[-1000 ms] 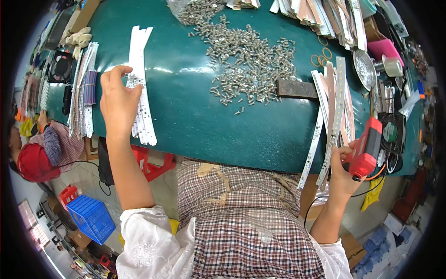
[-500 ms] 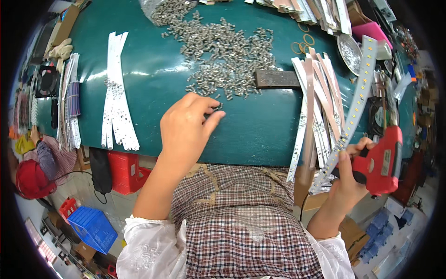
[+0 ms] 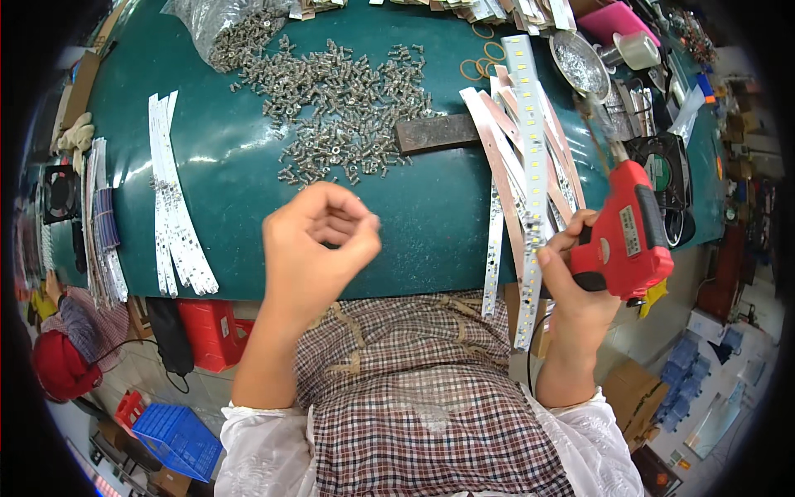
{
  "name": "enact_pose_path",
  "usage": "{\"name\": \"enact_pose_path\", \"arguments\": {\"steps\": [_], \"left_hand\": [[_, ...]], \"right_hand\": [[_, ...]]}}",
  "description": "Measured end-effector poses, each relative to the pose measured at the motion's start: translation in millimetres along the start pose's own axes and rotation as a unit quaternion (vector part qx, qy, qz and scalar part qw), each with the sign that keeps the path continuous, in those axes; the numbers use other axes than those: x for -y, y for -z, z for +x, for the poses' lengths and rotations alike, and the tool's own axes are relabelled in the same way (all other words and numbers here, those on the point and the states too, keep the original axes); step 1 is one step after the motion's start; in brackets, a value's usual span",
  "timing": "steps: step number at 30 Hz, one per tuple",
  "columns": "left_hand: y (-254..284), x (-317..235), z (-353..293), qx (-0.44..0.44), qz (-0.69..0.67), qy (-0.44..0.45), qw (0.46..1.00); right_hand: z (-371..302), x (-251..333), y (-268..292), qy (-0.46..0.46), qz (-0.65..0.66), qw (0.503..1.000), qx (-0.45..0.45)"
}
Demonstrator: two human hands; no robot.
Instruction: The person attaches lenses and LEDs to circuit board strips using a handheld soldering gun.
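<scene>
My left hand [image 3: 319,240] is raised in front of the heap of small metal connectors [image 3: 348,108], thumb and forefinger pinched together. Whatever they hold, if anything, is too small to make out. My right hand [image 3: 580,273] grips a red soldering gun [image 3: 621,232] with a black handle, its metal tip pointing away from me. The thumb of that same hand pins a long white LED strip [image 3: 532,157] with yellow chips, which stands nearly upright. Behind the strip, a loose stack of white and copper-coloured strips [image 3: 494,240] lies at the table's near edge.
A dark metal bar [image 3: 439,133] lies beside the connectors. More white strips [image 3: 172,215] are on the left of the green table [image 3: 431,224]. A metal dish [image 3: 580,66], a solder spool [image 3: 638,51] and a black fan [image 3: 662,170] sit at right. Another person [image 3: 66,356] works far left.
My left hand has drawn back from the connector heap toward me, fingers pinched. The LED strip has swung more upright, and the view has shifted to the right.
</scene>
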State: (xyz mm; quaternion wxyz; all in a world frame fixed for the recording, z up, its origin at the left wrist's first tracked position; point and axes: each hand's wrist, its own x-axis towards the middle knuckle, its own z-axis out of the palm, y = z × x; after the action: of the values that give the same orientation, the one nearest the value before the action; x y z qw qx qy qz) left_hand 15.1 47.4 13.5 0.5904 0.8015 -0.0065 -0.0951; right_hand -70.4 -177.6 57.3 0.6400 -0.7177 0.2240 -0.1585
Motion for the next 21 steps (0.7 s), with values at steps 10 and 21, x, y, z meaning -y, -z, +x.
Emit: {"name": "enact_pose_path", "arguments": {"steps": [10,21], "left_hand": [[-34.9,2.6,-4.7,0.191,-0.376,0.124,0.898],[-43.0,2.3,-5.3,0.174,-0.391,0.183,0.885]], "right_hand": [[-7.1,-9.7,-17.9,-0.076,-0.036,0.987,0.136],[-6.2,-11.5,-20.6,-0.101,0.035,0.986,0.125]]}}
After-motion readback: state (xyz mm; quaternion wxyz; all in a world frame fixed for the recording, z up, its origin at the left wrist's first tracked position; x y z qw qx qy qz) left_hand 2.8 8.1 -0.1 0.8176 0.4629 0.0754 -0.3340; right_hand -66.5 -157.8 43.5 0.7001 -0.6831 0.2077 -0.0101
